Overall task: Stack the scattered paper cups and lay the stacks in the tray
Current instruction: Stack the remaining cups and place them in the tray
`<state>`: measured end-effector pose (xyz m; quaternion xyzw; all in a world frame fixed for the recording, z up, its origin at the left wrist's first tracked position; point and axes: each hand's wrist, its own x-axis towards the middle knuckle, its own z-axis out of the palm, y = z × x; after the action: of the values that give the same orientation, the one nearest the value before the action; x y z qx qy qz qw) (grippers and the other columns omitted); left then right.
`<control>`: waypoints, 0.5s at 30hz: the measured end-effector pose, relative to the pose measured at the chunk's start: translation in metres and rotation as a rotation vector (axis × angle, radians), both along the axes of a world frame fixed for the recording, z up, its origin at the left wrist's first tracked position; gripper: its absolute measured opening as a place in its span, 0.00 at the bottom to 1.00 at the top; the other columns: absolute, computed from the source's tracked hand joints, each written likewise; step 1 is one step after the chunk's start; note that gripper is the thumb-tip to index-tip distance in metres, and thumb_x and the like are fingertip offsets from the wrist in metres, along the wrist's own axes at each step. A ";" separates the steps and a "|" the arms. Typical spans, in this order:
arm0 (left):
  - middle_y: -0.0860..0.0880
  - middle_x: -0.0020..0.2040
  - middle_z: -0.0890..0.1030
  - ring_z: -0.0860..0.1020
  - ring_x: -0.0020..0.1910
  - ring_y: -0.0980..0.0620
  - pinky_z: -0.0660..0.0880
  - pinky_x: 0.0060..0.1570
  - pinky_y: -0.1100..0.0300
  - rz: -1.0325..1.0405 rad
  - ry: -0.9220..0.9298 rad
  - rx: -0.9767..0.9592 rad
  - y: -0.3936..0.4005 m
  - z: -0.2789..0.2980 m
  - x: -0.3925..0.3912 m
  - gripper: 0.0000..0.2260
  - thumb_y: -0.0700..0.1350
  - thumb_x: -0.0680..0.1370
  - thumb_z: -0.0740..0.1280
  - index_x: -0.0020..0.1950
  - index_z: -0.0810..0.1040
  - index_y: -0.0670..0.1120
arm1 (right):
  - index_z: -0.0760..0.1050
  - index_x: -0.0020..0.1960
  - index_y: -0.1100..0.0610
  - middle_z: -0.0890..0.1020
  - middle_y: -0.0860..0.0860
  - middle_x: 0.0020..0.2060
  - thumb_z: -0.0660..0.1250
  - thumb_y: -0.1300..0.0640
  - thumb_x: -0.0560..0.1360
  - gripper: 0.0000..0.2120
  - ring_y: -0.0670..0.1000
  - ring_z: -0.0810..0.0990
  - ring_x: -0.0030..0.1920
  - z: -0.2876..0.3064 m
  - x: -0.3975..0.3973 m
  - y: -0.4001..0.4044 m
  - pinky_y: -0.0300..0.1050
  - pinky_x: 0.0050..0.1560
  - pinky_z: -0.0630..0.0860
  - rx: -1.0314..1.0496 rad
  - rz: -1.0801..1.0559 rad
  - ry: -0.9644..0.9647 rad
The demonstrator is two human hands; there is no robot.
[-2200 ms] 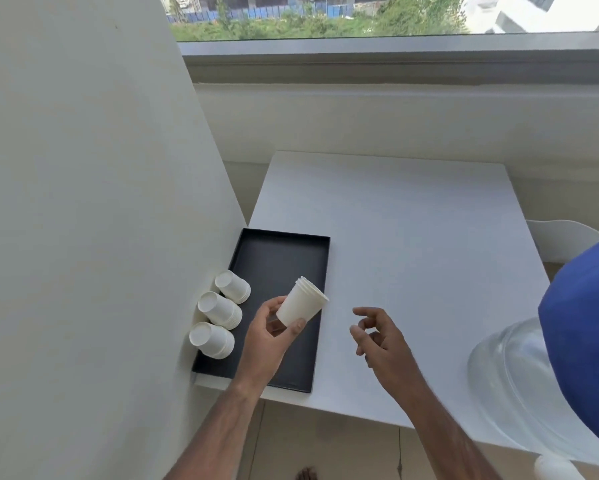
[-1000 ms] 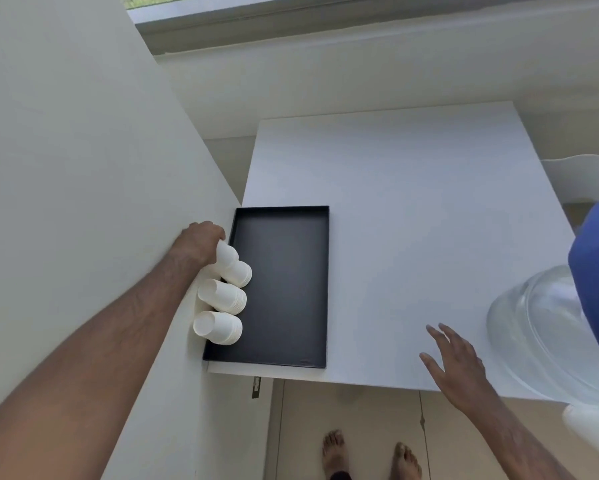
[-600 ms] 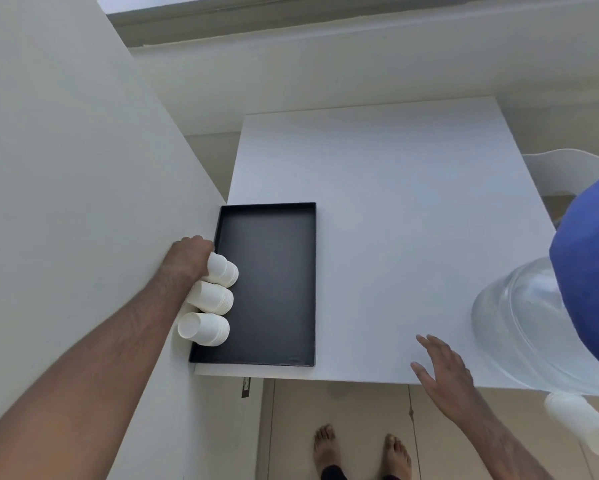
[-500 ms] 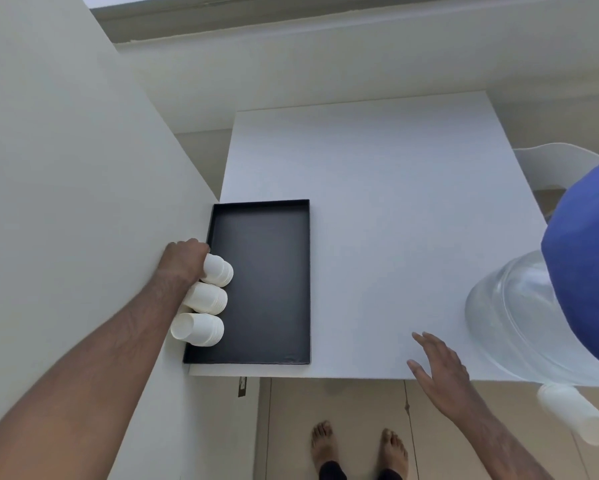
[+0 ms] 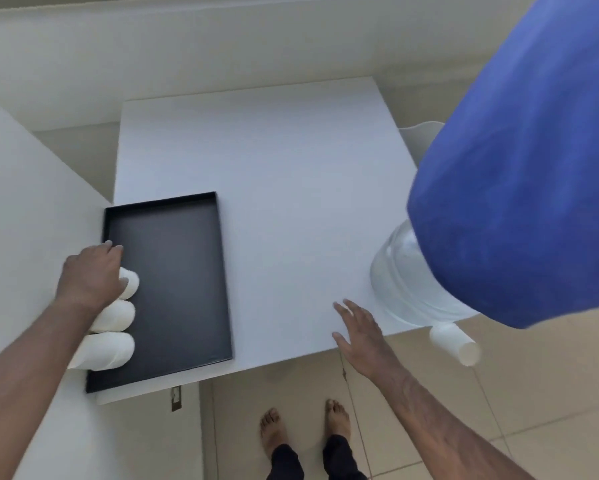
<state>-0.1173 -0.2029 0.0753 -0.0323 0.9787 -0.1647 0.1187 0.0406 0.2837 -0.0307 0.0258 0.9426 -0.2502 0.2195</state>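
A black tray (image 5: 176,271) lies at the near left corner of the white table (image 5: 291,188). Stacks of white paper cups lie on their sides along the tray's left edge: a near stack (image 5: 107,351), a middle stack (image 5: 116,315) and a far stack (image 5: 131,285). My left hand (image 5: 90,275) rests on top of the far stack and hides most of it, with its fingertips reaching the tray's left rim. My right hand (image 5: 358,329) hovers with spread fingers over the table's near edge and holds nothing.
A white wall panel (image 5: 24,220) stands tight against the tray's left side. A large water bottle (image 5: 402,282) under a blue cover (image 5: 519,188) stands at the table's right, with a white spout (image 5: 455,344) sticking out. My bare feet (image 5: 305,431) are on the tiled floor.
My left hand carried the held stack to the tray's left edge beside the others, and its fingers have now stretched out over it. The view tilted further down; my right hand stayed near the table's edge.
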 end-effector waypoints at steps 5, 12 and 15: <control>0.34 0.73 0.78 0.77 0.72 0.31 0.74 0.69 0.34 -0.105 0.027 0.279 0.086 -0.013 0.027 0.31 0.45 0.75 0.81 0.74 0.77 0.33 | 0.51 0.86 0.50 0.52 0.49 0.85 0.60 0.47 0.86 0.33 0.52 0.52 0.84 0.010 0.008 0.016 0.50 0.82 0.51 0.047 0.024 0.017; 0.47 0.88 0.50 0.46 0.87 0.47 0.43 0.85 0.54 -0.239 -0.011 0.647 0.199 -0.030 0.088 0.36 0.61 0.88 0.56 0.87 0.52 0.40 | 0.52 0.86 0.52 0.56 0.50 0.84 0.62 0.49 0.84 0.34 0.52 0.55 0.83 0.015 0.028 0.038 0.47 0.83 0.53 -0.010 0.025 0.097; 0.49 0.87 0.44 0.40 0.87 0.50 0.40 0.84 0.56 -0.255 -0.068 0.689 0.231 -0.045 0.110 0.39 0.67 0.86 0.49 0.87 0.47 0.42 | 0.56 0.85 0.52 0.60 0.48 0.83 0.63 0.49 0.84 0.32 0.50 0.57 0.82 0.015 0.046 0.049 0.43 0.81 0.52 -0.086 -0.041 0.081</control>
<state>-0.0075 0.0283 0.0306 0.1371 0.9684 0.1602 0.1334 0.0861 0.3329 -0.0154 0.0255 0.9383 -0.2960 0.1768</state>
